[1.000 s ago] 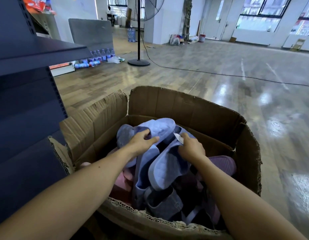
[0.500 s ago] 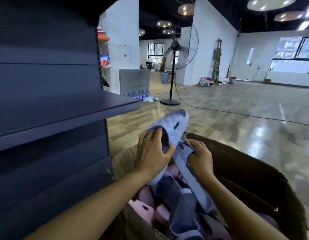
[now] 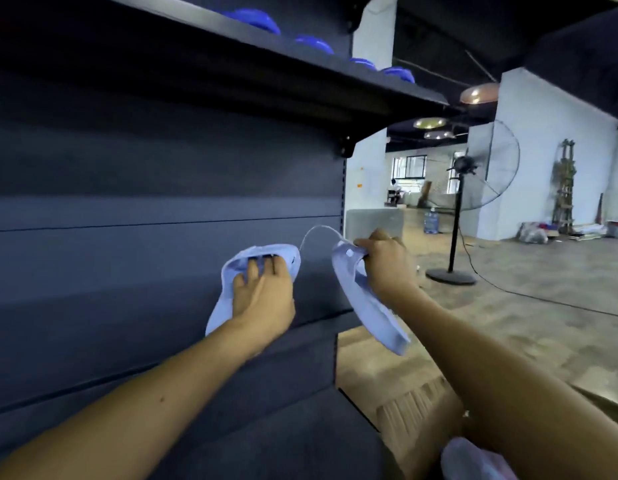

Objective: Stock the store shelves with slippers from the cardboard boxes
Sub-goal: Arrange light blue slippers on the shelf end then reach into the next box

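Note:
My left hand (image 3: 262,292) grips one pale lavender slipper (image 3: 231,271) with its fingers tucked into the strap, held in front of the dark shelf unit's back panel (image 3: 144,237). My right hand (image 3: 387,261) pinches the strap of the second pale lavender slipper (image 3: 366,306), which hangs tilted with its sole facing left. A thin white string (image 3: 318,232) links the pair. The cardboard box (image 3: 418,407) sits low at the right, with another pale slipper (image 3: 470,459) at the bottom edge.
A dark upper shelf (image 3: 300,67) overhead carries several bright blue slippers (image 3: 259,20). A standing fan (image 3: 473,188) and its floor cable (image 3: 542,296) stand on the wooden floor to the right. Clutter lies by the far white wall (image 3: 536,233).
Both hands lifted the tied lavender pair out of the box and pulled the two slippers apart in front of the shelf unit. My view swung up and left toward the shelves.

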Motion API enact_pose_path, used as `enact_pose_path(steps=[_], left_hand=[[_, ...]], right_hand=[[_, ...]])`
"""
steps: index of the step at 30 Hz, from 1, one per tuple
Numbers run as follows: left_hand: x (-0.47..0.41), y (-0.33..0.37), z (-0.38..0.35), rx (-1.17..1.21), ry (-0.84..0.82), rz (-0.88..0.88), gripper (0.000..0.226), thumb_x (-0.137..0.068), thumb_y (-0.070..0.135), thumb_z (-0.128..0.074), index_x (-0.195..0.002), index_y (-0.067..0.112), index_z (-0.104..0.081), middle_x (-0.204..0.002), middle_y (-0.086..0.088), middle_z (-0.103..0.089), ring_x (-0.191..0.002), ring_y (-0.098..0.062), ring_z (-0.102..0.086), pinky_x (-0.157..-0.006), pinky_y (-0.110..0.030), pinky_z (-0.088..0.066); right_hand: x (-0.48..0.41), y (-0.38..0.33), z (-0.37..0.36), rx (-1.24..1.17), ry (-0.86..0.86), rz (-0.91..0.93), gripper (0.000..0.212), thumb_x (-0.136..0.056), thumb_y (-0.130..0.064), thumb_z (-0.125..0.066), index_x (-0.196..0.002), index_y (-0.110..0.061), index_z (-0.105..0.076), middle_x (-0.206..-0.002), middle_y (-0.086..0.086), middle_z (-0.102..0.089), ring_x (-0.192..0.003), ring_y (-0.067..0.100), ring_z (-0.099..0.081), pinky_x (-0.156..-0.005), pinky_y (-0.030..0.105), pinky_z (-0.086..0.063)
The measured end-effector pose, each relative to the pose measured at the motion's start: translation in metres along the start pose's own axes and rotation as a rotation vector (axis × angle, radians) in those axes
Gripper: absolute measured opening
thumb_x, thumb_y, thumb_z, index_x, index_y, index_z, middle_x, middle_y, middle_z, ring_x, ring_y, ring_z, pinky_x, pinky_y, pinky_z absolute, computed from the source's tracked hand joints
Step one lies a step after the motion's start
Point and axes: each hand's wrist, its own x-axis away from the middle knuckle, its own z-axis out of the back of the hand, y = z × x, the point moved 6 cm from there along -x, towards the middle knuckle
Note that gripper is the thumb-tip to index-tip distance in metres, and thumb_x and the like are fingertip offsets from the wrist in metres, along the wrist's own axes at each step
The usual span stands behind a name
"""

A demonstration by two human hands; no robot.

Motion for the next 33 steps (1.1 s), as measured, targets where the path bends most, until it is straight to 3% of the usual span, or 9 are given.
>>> enact_pose_path(steps=[5, 8, 10, 13, 17, 20, 25, 30, 33], left_hand=[[-0.008, -0.078, -0.040, -0.127, -0.282, 0.121, 0.042, -0.095, 0.030, -0.032, -0.135, 0.018, -0.035, -0.146, -0.002, -0.034, -0.136, -0.027, -0.027, -0.107, -0.045, -0.023], [-0.018, -0.092, -0.055, -0.079, -0.388, 0.145, 0.042, -0.097, 0.037, -0.021, -0.124, 0.027, -0.051, -0.134, 0.000, -0.052, -0.127, -0.023, -0.042, -0.105, -0.041, -0.025], [-0.030, -0.089, -0.057, -0.078, -0.349, 0.086, 0.042, -0.098, 0.034, -0.022, -0.119, 0.025, -0.057, -0.127, 0.001, -0.057, -0.119, -0.022, -0.048, -0.095, -0.037, -0.030], [-0.042, -0.085, -0.058, -0.030, -0.240, 0.053, 0.040, -0.097, 0.032, -0.027, -0.102, 0.019, -0.065, -0.110, 0.001, -0.065, -0.105, -0.022, -0.055, -0.080, -0.031, -0.035], [-0.036, -0.081, -0.039, 0.153, -0.025, 0.082, 0.032, -0.095, 0.029, -0.036, -0.094, 0.018, -0.067, -0.101, -0.001, -0.067, -0.099, -0.026, -0.058, -0.074, -0.028, -0.033], [-0.013, -0.090, -0.022, 0.155, 0.145, 0.114, 0.026, -0.093, 0.033, -0.041, -0.094, 0.023, -0.064, -0.108, 0.005, -0.065, -0.109, -0.024, -0.054, -0.085, -0.033, -0.036], [0.002, -0.103, -0.056, 0.121, -0.253, 0.167, 0.036, -0.090, 0.054, -0.034, -0.113, 0.033, -0.053, -0.132, 0.002, -0.050, -0.122, -0.031, -0.040, -0.103, -0.037, -0.033], [-0.010, -0.053, -0.058, 0.092, -0.254, -0.010, 0.034, -0.093, 0.039, -0.030, -0.114, 0.025, -0.053, -0.124, -0.003, -0.055, -0.119, -0.025, -0.044, -0.103, -0.035, -0.028], [-0.024, -0.032, -0.083, 0.121, -0.355, 0.060, 0.050, -0.089, 0.048, -0.017, -0.128, 0.029, -0.043, -0.141, -0.015, -0.038, -0.134, -0.039, -0.022, -0.113, -0.045, -0.016]], right_hand=[[-0.012, -0.076, -0.104, 0.036, -0.366, 0.181, 0.049, -0.087, -0.026, -0.027, -0.129, -0.021, -0.052, -0.126, 0.008, -0.044, -0.120, 0.027, -0.037, -0.085, 0.030, -0.034], [-0.015, -0.091, -0.126, 0.018, -0.409, 0.183, 0.068, -0.079, -0.043, -0.013, -0.135, -0.021, -0.045, -0.133, 0.005, -0.045, -0.116, 0.026, -0.040, -0.094, 0.029, -0.028], [-0.018, -0.089, -0.121, -0.093, -0.423, 0.142, 0.052, -0.091, -0.028, -0.025, -0.143, -0.023, -0.033, -0.143, 0.005, -0.036, -0.121, 0.030, -0.037, -0.100, 0.030, -0.028], [-0.011, -0.087, -0.105, -0.158, -0.446, 0.190, 0.069, -0.088, -0.004, -0.041, -0.148, -0.028, -0.018, -0.153, -0.003, -0.019, -0.132, 0.031, -0.031, -0.103, 0.034, -0.034], [0.012, -0.073, -0.081, -0.180, -0.295, 0.204, 0.057, -0.086, -0.017, -0.052, -0.139, -0.021, -0.032, -0.146, -0.004, -0.031, -0.125, 0.027, -0.038, -0.098, 0.037, -0.039], [0.028, -0.049, -0.075, -0.186, -0.337, 0.054, 0.037, -0.086, -0.034, -0.056, -0.118, -0.018, -0.048, -0.129, -0.001, -0.047, -0.116, 0.026, -0.046, -0.091, 0.039, -0.044], [0.050, -0.036, -0.083, -0.102, -0.428, 0.108, 0.034, -0.087, -0.041, -0.051, -0.117, -0.025, -0.055, -0.123, -0.003, -0.057, -0.114, 0.025, -0.049, -0.092, 0.037, -0.044], [0.049, -0.035, -0.088, -0.039, -0.382, 0.095, 0.031, -0.092, -0.039, -0.043, -0.118, -0.027, -0.057, -0.126, -0.005, -0.055, -0.120, 0.022, -0.043, -0.093, 0.037, -0.036], [0.040, -0.014, -0.094, -0.048, -0.377, -0.017, 0.031, -0.096, -0.038, -0.037, -0.119, -0.028, -0.056, -0.130, -0.010, -0.053, -0.126, 0.023, -0.036, -0.094, 0.038, -0.031]])
